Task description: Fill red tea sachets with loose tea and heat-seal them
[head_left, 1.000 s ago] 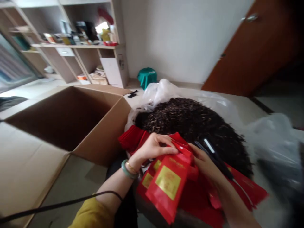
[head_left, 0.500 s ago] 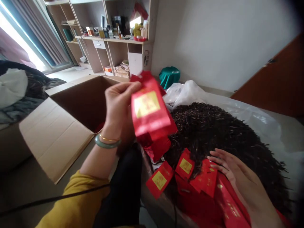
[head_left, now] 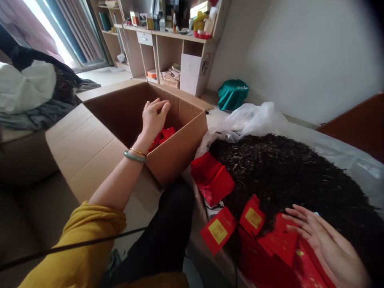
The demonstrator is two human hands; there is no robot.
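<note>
The right hand [head_left: 327, 244] lies open, fingers spread, gripping nothing, against a pile of red packets [head_left: 279, 256] with gold labels, at the edge of a heap of dark loose tea [head_left: 288, 172]. Just beside the tea sits a stack of red bags [head_left: 211, 178]. The left arm comes out of a yellow sleeve [head_left: 75, 240] and wears a green bangle [head_left: 134, 157] and a thin gold bracelet [head_left: 138, 152]. The left hand [head_left: 154, 120] is relaxed and empty, fingers loosely curled, over a cardboard box [head_left: 177, 148], above a few red bags [head_left: 162, 140] inside. The tea lies on clear plastic [head_left: 252, 120]. Farther off are a green cloth [head_left: 232, 95] and wooden shelves [head_left: 168, 52].
</note>
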